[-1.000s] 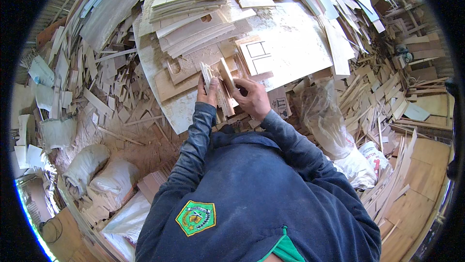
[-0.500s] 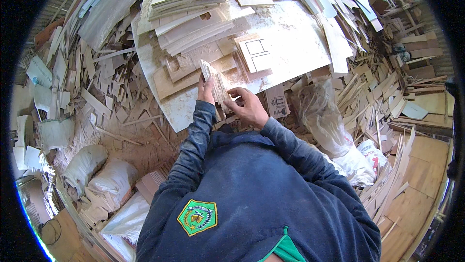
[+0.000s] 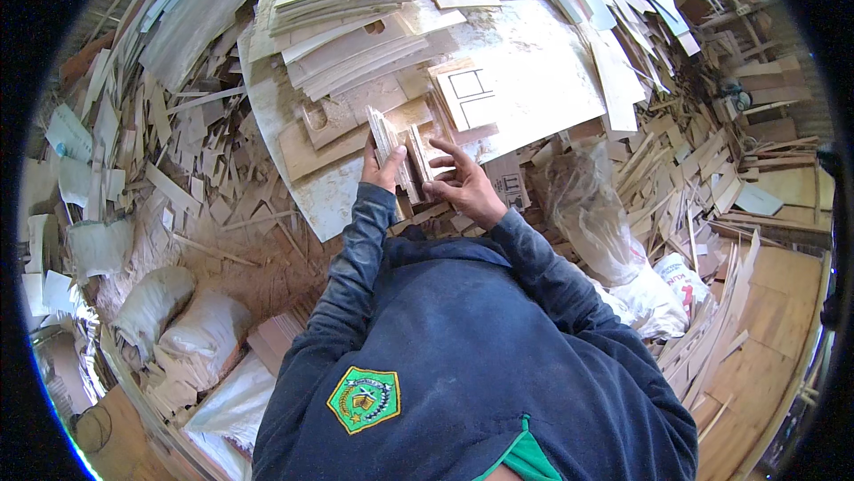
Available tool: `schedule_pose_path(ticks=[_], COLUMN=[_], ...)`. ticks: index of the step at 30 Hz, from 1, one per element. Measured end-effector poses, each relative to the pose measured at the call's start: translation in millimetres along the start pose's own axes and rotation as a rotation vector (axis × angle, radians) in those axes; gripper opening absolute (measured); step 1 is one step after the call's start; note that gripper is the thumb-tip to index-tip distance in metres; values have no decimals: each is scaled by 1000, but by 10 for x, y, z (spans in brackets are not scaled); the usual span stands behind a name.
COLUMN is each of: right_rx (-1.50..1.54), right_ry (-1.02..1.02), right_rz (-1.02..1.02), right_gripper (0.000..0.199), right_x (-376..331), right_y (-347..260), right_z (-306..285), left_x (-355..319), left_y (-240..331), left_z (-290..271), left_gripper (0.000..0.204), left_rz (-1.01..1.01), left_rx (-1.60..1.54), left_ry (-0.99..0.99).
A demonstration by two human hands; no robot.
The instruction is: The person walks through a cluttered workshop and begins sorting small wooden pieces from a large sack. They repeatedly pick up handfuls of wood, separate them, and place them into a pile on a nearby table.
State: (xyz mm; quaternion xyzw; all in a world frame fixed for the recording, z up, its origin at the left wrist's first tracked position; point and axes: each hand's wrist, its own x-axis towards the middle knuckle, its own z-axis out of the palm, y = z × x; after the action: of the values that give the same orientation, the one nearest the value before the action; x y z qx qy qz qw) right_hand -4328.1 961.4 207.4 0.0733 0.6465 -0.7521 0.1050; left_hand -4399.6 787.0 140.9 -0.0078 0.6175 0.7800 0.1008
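Observation:
Above the near edge of the work table, my left hand (image 3: pixel 381 171) grips a bundle of thin plywood pieces (image 3: pixel 386 143) stood on edge, its thumb along their near side. My right hand (image 3: pixel 471 189) pinches a smaller group of plywood pieces (image 3: pixel 419 159) at its near end, thumb below and fingers partly spread. A narrow gap parts the two groups at the top; whether they touch lower down is hard to see. Just beyond them lie a plywood board with a round cut-out (image 3: pixel 322 121) and a light panel with black lines (image 3: pixel 471 94).
Stacked plywood sheets (image 3: pixel 356 58) cover the far left of the dusty white table (image 3: pixel 551 72). Offcuts (image 3: pixel 200 125) heap up on both sides. White sacks (image 3: pixel 206 325) stand at the lower left; a clear plastic bag (image 3: pixel 587 205) hangs near the table's right edge.
The bundle has been divided: my right hand has shifted slightly right and its fingers have spread, with several plywood pieces now apart from those in my left hand.

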Motion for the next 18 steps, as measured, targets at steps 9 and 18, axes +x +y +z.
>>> schedule_pose_path(ticks=[9,18], right_rx=[-556,-692], right_ry=[66,239], right_rz=[-270,-172], right_gripper=[43,56], right_x=[-43,40], right_y=[-176,-227], right_z=[149,265], left_x=[4,28], left_y=[48,-9], left_z=[-56,-80], left_gripper=[60,60], left_rz=[-110,-36], left_rx=[-139,-7], left_ry=[-3,-14])
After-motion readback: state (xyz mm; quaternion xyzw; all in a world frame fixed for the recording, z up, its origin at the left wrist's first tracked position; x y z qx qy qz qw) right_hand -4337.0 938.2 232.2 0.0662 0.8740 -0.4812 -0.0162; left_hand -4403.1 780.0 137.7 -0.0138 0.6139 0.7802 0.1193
